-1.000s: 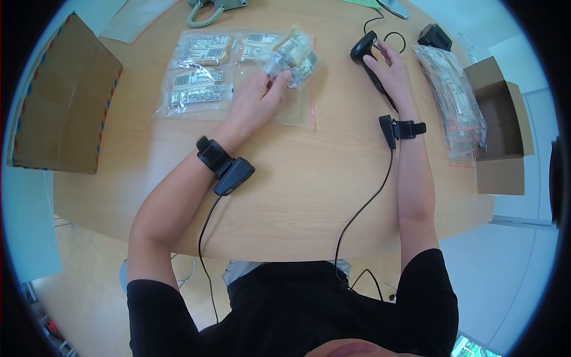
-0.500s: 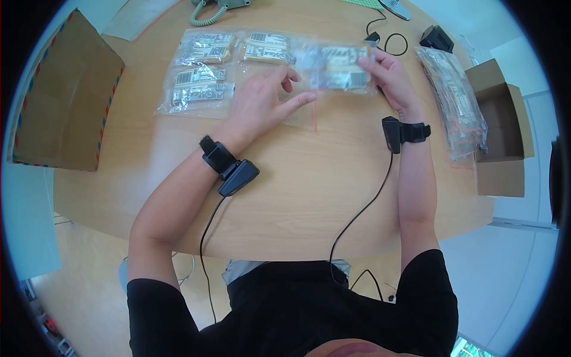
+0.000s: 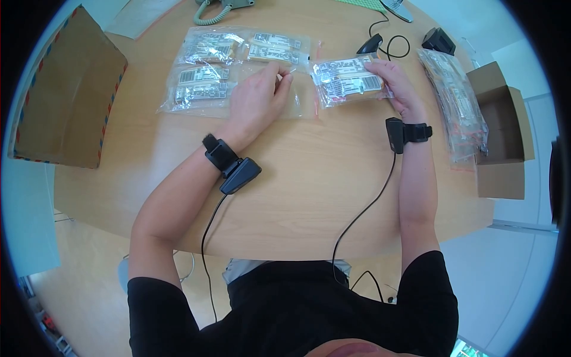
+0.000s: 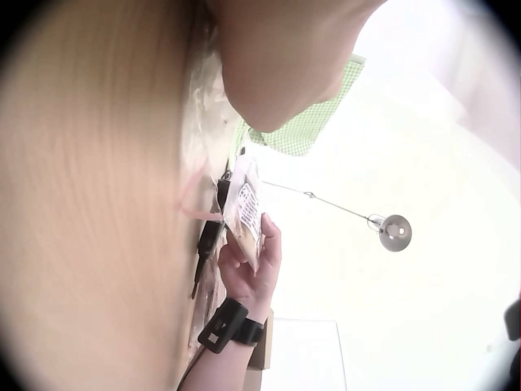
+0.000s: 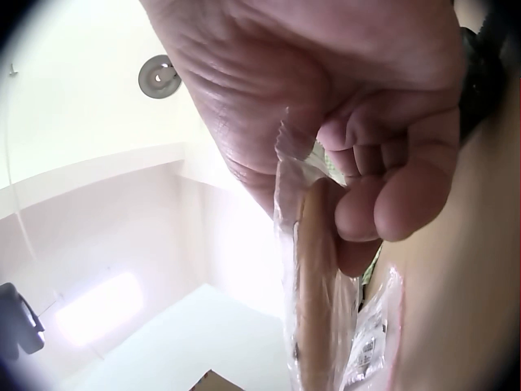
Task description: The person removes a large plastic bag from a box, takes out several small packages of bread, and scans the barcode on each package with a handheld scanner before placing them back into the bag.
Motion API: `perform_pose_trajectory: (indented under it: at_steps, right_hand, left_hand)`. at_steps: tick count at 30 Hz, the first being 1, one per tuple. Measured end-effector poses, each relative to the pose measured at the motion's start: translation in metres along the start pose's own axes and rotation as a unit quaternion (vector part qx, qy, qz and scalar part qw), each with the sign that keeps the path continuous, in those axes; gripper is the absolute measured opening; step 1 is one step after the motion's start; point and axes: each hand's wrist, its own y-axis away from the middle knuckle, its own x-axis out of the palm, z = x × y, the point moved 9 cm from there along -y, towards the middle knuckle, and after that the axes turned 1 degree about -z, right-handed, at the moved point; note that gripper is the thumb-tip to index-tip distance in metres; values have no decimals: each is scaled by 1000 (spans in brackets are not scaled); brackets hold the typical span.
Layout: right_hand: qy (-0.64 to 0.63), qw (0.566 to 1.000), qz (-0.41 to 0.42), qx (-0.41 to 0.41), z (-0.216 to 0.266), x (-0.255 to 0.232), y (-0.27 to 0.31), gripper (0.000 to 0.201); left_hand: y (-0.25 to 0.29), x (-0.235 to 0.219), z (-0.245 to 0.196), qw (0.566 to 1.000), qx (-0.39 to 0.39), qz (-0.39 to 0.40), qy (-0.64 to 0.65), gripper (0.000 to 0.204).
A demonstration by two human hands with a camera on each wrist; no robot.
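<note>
My right hand (image 3: 399, 86) pinches the edge of a clear-wrapped packet (image 3: 345, 83) between thumb and fingers. Two printed labels with barcodes face up on it, and the right wrist view shows a tan slab inside the wrapping (image 5: 313, 285). My left hand (image 3: 257, 98) lies over a large clear plastic bag (image 3: 302, 106), its fingers loosely curled and holding nothing visible. Beside it are more labelled packets: one (image 3: 273, 47) just beyond the fingers, others (image 3: 208, 46) to the left. A black handheld scanner (image 3: 370, 45) lies behind the right hand.
An open cardboard box (image 3: 68, 89) stands at the left. Clear bags of packets (image 3: 452, 101) lie at the right, against another open box (image 3: 502, 119). At the back are a corded phone (image 3: 223, 5) and a black stand (image 3: 438, 40). Wrist-camera cables trail over the table.
The packet passed from my left hand to my right, which let go of the scanner. It then settled label-up at the right, while my left fingers drew in over the large bag.
</note>
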Motion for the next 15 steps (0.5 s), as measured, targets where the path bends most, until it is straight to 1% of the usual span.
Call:
perform_pose_trajectory:
  at_steps: [5, 8, 9, 12, 15]
  right_hand:
    - [-2, 999, 44, 5, -17, 28, -10, 32]
    - [-51, 994, 91, 23, -22, 53, -8, 30]
    - [-58, 991, 118, 29, -21, 63, -4, 26]
    - [-47, 983, 173, 52, -19, 85, 6, 25]
    - [-2, 984, 172, 47, -17, 92, 7, 24]
  left_hand:
    - [0, -4, -4, 999, -10, -3, 37, 20]
    - [-1, -3, -4, 999, -12, 5, 39, 20]
    - [-1, -3, -5, 999, -9, 3, 40, 20]
    - [-1, -7, -8, 999, 0, -8, 35, 20]
    - [-1, -7, -10, 1000, 6, -9, 23, 20]
